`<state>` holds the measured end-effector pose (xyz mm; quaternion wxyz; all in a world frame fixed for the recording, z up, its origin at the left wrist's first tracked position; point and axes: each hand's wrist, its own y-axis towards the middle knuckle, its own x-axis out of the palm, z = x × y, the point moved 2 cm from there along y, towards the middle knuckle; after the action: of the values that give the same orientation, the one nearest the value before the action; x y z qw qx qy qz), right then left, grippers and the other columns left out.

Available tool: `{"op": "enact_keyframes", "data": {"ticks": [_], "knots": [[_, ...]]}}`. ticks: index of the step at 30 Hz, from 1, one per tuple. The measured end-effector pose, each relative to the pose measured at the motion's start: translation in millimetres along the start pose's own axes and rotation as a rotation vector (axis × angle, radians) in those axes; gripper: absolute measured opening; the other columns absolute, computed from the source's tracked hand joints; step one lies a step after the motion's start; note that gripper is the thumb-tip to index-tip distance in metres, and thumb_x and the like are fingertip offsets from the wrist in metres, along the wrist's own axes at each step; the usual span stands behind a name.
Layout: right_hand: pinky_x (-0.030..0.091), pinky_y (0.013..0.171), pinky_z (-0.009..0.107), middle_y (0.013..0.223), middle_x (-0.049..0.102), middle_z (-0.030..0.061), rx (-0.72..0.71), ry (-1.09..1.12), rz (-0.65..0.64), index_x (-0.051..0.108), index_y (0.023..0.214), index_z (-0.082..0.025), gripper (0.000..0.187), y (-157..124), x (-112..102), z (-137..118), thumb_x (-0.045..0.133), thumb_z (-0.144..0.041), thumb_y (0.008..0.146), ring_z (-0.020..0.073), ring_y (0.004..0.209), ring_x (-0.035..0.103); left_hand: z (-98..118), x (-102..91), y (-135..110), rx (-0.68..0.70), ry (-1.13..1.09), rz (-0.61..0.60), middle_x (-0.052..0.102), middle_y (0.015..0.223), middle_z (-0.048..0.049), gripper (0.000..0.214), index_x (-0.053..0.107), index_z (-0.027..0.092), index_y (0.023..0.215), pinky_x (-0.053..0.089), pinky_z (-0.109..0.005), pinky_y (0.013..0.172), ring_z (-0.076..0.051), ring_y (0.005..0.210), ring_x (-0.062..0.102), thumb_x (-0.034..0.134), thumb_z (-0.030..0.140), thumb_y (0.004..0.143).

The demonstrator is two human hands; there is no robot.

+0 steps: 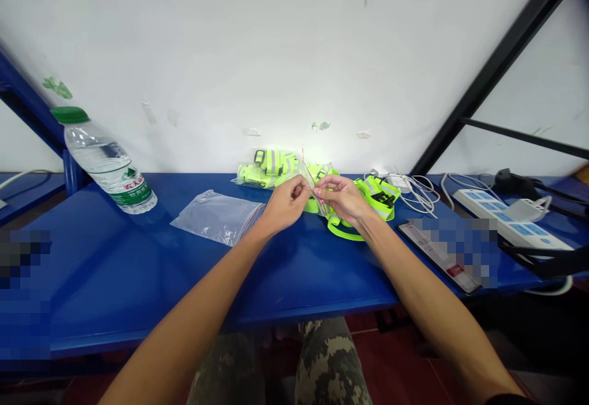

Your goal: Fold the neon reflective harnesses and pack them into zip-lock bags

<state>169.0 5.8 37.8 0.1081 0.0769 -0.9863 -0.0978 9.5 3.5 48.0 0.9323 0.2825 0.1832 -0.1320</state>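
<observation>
My left hand [288, 201] and my right hand [341, 196] meet over the blue table, fingers pinched on the red-lined edge of a clear zip-lock bag [309, 170]. Just behind them, fluorescent yellow-green reflective straps [276, 162] with black buckles lie inside clear plastic. Whether that plastic is all one bag with the held edge, I cannot tell. More yellow-green straps [380, 197] lie loose beside my right hand, one looping toward the front. A flat clear zip-lock bag [216, 216] rests left of my left hand, its red-lined end near my wrist.
A water bottle [108, 159] with a green cap stands on the left of the blue table [138, 282]. At right lie a phone [437, 254], white cables [421, 193] and a power strip [510, 218]. A white wall and black metal frame [488, 67] bound the back.
</observation>
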Motion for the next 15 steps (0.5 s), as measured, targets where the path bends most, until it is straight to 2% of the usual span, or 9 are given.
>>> {"op": "enact_keyframes", "data": {"ticks": [3,6,9,10,12,14,15], "knots": [[0.045,0.053,0.025,0.067,0.060,-0.0042,-0.022,-0.036,0.059,0.064,0.073,-0.019,0.040,3.2,-3.3,1.8,0.092,-0.031,0.047,0.0086,0.055,0.054,4.3,3.2,-4.3,-0.004,0.040,0.060,0.032,0.061,0.0056,0.021,0.048,0.019,0.073,0.025,-0.025,0.054,-0.010,0.055,0.032,0.048,0.030,0.091],[0.045,0.054,0.026,0.068,0.059,-0.0024,-0.060,-0.157,0.178,0.063,0.071,-0.018,0.034,7.3,-19.3,-1.2,0.087,-0.032,0.052,0.0091,0.054,0.052,10.1,5.2,-9.2,-0.003,0.119,0.108,0.032,0.058,0.0061,0.022,0.044,0.019,0.068,0.025,-0.026,0.055,-0.009,0.053,0.032,0.048,0.025,0.089],[0.049,0.061,0.030,0.071,0.059,-0.0003,-0.222,-0.386,0.306,0.063,0.074,-0.019,0.022,5.6,-35.5,-12.1,0.077,-0.034,0.065,0.0123,0.059,0.055,12.8,7.8,-10.7,0.009,0.153,0.145,0.037,0.057,0.0058,0.021,0.043,0.020,0.067,0.029,-0.026,0.057,-0.010,0.054,0.036,0.049,0.023,0.088],[0.051,0.065,0.032,0.078,0.061,0.0018,-0.305,-0.494,0.295,0.064,0.078,-0.020,0.018,3.2,-36.4,-16.2,0.072,-0.034,0.070,0.0148,0.067,0.059,12.2,9.5,-10.3,0.016,0.138,0.144,0.040,0.059,0.0051,0.021,0.044,0.020,0.069,0.031,-0.026,0.059,-0.010,0.057,0.040,0.048,0.024,0.089],[0.052,0.079,0.037,0.105,0.064,0.0080,-0.454,-0.744,0.196,0.067,0.082,-0.021,0.014,-3.1,-30.7,-21.4,0.067,-0.033,0.075,0.0207,0.089,0.063,9.8,13.9,-9.6,0.036,0.110,0.139,0.049,0.067,0.0028,0.021,0.046,0.020,0.073,0.036,-0.026,0.064,-0.012,0.065,0.047,0.044,0.027,0.093],[0.049,0.091,0.043,0.127,0.058,0.0116,-0.521,-0.981,0.105,0.070,0.086,-0.021,0.017,-8.5,-21.6,-21.1,0.068,-0.034,0.075,0.0267,0.107,0.061,7.3,18.0,-10.2,0.074,0.134,0.143,0.055,0.076,0.0001,0.021,0.047,0.020,0.076,0.041,-0.027,0.073,-0.014,0.075,0.052,0.042,0.027,0.095],[0.048,0.094,0.045,0.130,0.058,0.0124,-0.517,-1.076,0.079,0.071,0.089,-0.020,0.020,-9.8,-18.2,-19.3,0.069,-0.035,0.075,0.0289,0.110,0.060,6.4,19.8,-11.0,0.099,0.161,0.136,0.056,0.079,-0.0010,0.020,0.047,0.020,0.077,0.042,-0.029,0.078,-0.015,0.079,0.053,0.042,0.026,0.095]]}}
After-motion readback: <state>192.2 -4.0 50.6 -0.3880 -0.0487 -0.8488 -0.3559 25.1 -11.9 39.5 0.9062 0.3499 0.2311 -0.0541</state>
